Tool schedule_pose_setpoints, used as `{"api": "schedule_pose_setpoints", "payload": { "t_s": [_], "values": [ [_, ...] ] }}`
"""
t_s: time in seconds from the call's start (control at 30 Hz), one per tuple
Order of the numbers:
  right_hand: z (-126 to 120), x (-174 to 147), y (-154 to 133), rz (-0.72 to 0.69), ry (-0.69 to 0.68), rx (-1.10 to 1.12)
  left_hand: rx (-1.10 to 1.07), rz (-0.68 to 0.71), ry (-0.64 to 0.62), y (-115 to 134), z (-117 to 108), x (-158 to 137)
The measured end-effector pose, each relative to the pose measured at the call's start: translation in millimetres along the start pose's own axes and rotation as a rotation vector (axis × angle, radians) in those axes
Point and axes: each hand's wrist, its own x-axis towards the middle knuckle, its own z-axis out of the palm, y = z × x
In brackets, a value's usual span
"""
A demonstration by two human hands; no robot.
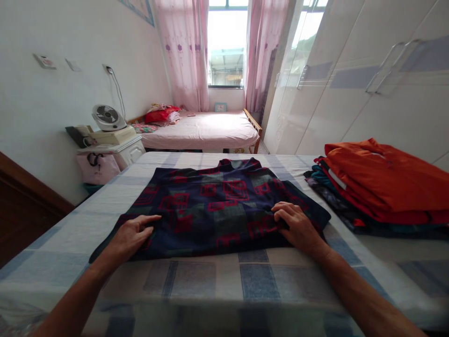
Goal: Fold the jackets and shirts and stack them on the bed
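A dark navy shirt [206, 206] with red square outlines and grey-green patches lies spread on the bed in front of me. Its collar points away from me, and its sides look folded in or under. My left hand [135, 234] rests on the shirt's left part, index finger stretched out and thumb apart from it. On the right part, my right hand [293, 222] has its fingers bent and pressed together on the cloth, with a small fold of it at the fingertips.
A stack of folded clothes [386, 187], orange on top, sits to the right on the checked bedsheet [196, 281]. Beyond are a second bed [210, 128] with pink bedding, a small fan [108, 117] on a cabinet, and white wardrobes [343, 79] along the right.
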Motion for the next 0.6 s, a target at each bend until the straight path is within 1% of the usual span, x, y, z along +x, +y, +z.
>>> {"api": "schedule_pose_setpoints", "payload": {
  "t_s": [0.03,0.07,0.1,0.13,0.17,0.2,0.3,0.33,0.4,0.5,0.6],
  "values": [
    [1,0,-1,-0.007,-0.01,0.002,0.109,0.035,0.035,-3,0,3],
    [2,0,-1,-0.012,-0.009,0.003,0.21,0.078,0.098,-2,1,6],
    [2,0,-2,-0.016,-0.003,0.001,0.289,0.127,0.158,3,3,10],
    [2,1,-3,-0.019,0.003,-0.001,0.335,0.182,0.189,12,6,14],
    [2,1,-4,-0.022,0.006,-0.003,0.349,0.245,0.179,25,12,19],
    [2,2,-5,-0.024,0.008,-0.005,0.336,0.313,0.13,41,20,24],
    [-1,2,-6,-0.033,0.013,-0.025,0.305,0.493,-0.123,91,58,40],
    [-1,2,-6,-0.037,0.015,-0.034,0.313,0.523,-0.205,107,73,46],
    [-2,1,-5,-0.044,0.019,-0.051,0.315,0.53,-0.281,130,102,57],
    [-3,1,-3,-0.05,0.027,-0.062,0.311,0.494,-0.341,148,134,72],
    [-4,2,-5,-0.05,0.024,-0.045,0.286,0.466,-0.361,150,152,84]
  ]
}}
